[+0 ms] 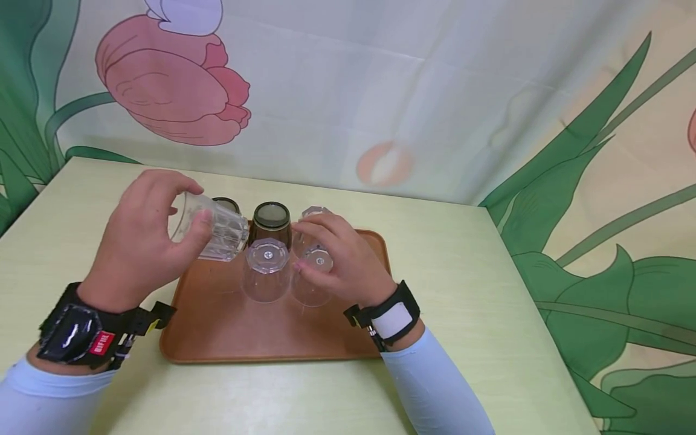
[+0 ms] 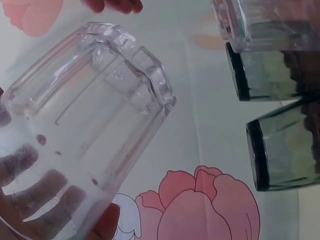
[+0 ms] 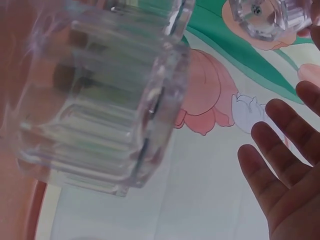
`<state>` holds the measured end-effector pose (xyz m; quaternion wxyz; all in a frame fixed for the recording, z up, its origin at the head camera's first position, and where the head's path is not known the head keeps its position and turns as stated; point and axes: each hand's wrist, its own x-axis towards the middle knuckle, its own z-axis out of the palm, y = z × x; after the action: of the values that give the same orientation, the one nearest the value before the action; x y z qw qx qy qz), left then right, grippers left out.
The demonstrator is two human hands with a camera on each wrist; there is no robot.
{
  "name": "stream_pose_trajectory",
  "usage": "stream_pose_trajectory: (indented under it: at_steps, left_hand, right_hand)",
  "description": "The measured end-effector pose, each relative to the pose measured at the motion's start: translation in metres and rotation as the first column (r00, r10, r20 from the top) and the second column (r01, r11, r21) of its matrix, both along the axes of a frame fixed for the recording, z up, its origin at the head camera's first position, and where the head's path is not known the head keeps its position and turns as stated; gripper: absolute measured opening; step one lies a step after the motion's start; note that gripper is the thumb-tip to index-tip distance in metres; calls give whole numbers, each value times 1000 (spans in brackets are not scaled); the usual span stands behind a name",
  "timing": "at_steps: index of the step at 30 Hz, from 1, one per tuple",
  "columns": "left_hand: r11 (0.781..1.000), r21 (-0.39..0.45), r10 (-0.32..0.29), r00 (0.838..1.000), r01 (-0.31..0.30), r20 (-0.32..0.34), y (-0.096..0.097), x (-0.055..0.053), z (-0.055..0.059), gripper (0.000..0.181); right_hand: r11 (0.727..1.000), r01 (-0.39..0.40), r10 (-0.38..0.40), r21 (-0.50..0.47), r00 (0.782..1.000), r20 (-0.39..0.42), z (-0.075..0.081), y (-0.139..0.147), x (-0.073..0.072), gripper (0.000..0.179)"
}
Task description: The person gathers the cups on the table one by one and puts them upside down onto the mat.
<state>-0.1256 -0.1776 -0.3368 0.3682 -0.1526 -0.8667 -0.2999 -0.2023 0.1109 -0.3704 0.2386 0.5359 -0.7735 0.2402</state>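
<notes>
My left hand (image 1: 149, 235) grips a clear faceted tumbler (image 2: 95, 115) around its side. The tumbler is tilted, its thick base pointing right, above the left part of a brown tray (image 1: 228, 338). My right hand (image 1: 350, 260) hovers over the tray's right side, fingers spread and apart from the glasses in the right wrist view. Below it a clear tumbler (image 1: 311, 293) stands upside down, with another clear tumbler (image 1: 315, 211) behind it, partly hidden. To their left is an upturned clear tumbler (image 1: 266, 281). Behind that one stands a dark green-grey glass (image 1: 272, 217), base up.
A second dark glass (image 1: 227, 204) is mostly hidden behind the held tumbler. The tray lies on a pale table (image 1: 451, 272). A flower-printed curtain (image 1: 337, 90) hangs along the back and right edges.
</notes>
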Motion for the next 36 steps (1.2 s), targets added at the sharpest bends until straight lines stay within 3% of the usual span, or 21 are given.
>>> stream_pose_trajectory:
  at_steps: [6,24,36]
  left_hand:
    - [998,15,-59,998,59,-19,9,1,2,35]
    - [987,35,-158,987,157,27,38,5,0,42]
    - [974,61,-217,976,217,-18,50,5,-6,41]
  right_hand:
    - [1000,-27,27,-4,1000,-16,4,-3,4,52]
    - [999,-37,37,11,999,26,8,-8,17,74]
    - [996,-91,91,4,995,47,5,-13,20,85]
